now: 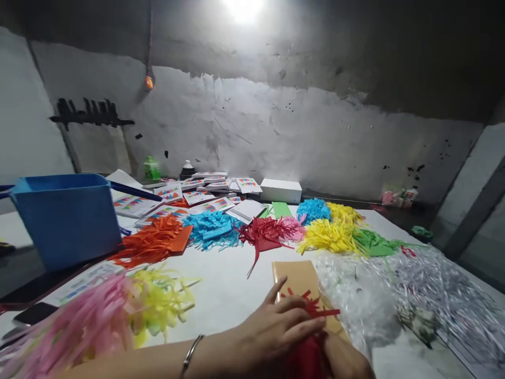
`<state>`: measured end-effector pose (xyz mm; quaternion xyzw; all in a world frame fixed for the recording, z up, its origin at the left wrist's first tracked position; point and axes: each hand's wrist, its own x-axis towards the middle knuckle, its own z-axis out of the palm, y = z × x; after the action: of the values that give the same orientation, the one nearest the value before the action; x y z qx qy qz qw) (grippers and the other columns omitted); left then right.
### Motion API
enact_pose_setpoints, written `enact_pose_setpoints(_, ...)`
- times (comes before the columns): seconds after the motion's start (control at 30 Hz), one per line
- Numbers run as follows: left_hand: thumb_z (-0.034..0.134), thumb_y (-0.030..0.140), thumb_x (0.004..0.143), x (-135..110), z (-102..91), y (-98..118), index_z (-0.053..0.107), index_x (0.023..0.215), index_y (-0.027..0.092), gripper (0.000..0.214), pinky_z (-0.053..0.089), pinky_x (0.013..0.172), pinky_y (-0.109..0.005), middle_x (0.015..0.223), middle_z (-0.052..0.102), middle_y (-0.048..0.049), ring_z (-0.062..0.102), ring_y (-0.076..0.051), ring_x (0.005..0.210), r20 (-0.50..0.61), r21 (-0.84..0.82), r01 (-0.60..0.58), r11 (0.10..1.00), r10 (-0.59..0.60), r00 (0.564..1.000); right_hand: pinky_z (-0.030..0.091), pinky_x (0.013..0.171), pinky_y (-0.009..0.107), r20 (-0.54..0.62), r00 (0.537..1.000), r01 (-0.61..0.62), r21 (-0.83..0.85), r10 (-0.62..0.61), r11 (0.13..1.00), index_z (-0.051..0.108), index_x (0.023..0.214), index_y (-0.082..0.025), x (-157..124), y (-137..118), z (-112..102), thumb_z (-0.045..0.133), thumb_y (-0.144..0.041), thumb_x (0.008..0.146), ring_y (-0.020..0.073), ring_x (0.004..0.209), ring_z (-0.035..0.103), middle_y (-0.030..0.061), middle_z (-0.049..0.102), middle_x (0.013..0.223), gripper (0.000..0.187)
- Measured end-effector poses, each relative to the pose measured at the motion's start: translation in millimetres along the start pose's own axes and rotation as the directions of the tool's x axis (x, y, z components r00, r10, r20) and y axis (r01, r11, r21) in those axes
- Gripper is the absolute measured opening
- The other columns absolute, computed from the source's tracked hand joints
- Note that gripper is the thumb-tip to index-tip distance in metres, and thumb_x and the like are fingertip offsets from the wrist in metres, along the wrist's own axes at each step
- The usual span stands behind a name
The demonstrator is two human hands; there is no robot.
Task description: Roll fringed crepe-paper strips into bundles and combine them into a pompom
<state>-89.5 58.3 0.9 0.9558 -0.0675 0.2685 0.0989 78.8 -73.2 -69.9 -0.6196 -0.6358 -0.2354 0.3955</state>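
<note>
My left hand (276,323), a thin bangle on its wrist, lies at the bottom middle with its fingers curled over a bunch of red fringed paper (311,347). My right hand (345,358) is just below it at the frame's edge, pressed against the same red bunch; its fingers are hidden. A few red strips (315,308) stick out past my left fingertips. Under them lies a flat tan card (295,276) on the white table (229,279).
Piles of fringed paper in orange (155,239), blue (213,229), red (266,234), yellow (329,234), green (373,243) and pink (79,326) cover the table. A blue plastic box (67,218) stands left, clear plastic bags (394,295) lie right, printed packets (205,192) at the back.
</note>
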Motion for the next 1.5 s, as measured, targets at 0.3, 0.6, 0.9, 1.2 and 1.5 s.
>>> enact_pose_setpoints(0.3, 0.054, 0.026, 0.097, -46, -42.1, 57, 0.061, 0.083, 0.022, 0.016, 0.032, 0.115, -0.046, 0.074, 0.068, 0.0007, 0.058, -0.017, 0.074, -0.223, 0.166, 0.051, 0.985, -0.012, 0.975, 0.063, 0.069, 0.037, -0.019, 0.964, 0.264, -0.105, -0.267, 0.959, 0.066, 0.116, -0.01, 15, -46, -9, 0.053, -0.014, 0.089, 0.0243, 0.075, 0.074, 0.0108, 0.077, 0.091, 0.03)
enact_pose_setpoints(0.6, 0.064, 0.056, 0.084, -37, -65.2, 27, 0.069, 0.101, 0.013, 0.046, 0.05, 0.089, -0.041, 0.102, 0.073, -0.0116, 0.065, -0.027, 0.096, 0.324, -0.62, 0.692, 0.369, -0.683, 0.655, 0.053, 0.104, 0.041, -0.245, 0.858, 0.439, -0.105, -0.451, 0.892, 0.066, 0.123, -0.007, 19, -65, -23, 0.035, -0.011, 0.1, 0.023, 0.119, 0.065, 0.0136, 0.075, 0.112, 0.038)
enact_pose_setpoints(0.9, 0.073, 0.039, 0.075, -56, -70.1, 9, 0.07, 0.103, 0.019, 0.034, 0.042, 0.094, -0.036, 0.108, 0.07, -0.0076, 0.058, -0.026, 0.105, 0.203, -0.67, 0.662, 0.336, -0.775, 0.599, 0.051, 0.103, 0.038, -0.175, 0.83, 0.511, -0.138, -0.529, 0.848, 0.069, 0.111, -0.002, 20, -48, -56, 0.032, -0.008, 0.102, 0.0219, 0.108, 0.07, 0.0161, 0.077, 0.101, 0.039)
enact_pose_setpoints(1.2, 0.076, 0.073, 0.067, -34, -48.9, 23, 0.064, 0.068, 0.014, 0.06, 0.038, 0.055, -0.022, 0.061, 0.057, 0.0023, 0.048, -0.01, 0.054, 0.423, -0.818, 0.573, 0.044, -0.63, 0.651, 0.05, 0.103, 0.04, -0.233, 0.827, 0.513, -0.061, -0.511, 0.857, 0.069, 0.108, -0.002, 28, -57, -46, 0.034, -0.01, 0.102, 0.0218, 0.103, 0.072, 0.0155, 0.077, 0.097, 0.036)
enact_pose_setpoints(1.5, 0.087, 0.048, 0.071, -50, -25.9, 24, 0.076, 0.089, 0.009, 0.045, 0.05, 0.076, -0.023, 0.083, 0.075, -0.006, 0.067, -0.014, 0.073, 0.555, -0.831, 0.459, -0.313, -0.5, 0.664, 0.054, 0.099, 0.038, -0.292, 0.864, 0.425, -0.011, -0.41, 0.905, 0.068, 0.11, -0.005, 19, -47, -37, 0.038, -0.014, 0.101, 0.019, 0.099, 0.072, 0.0141, 0.077, 0.095, 0.033)
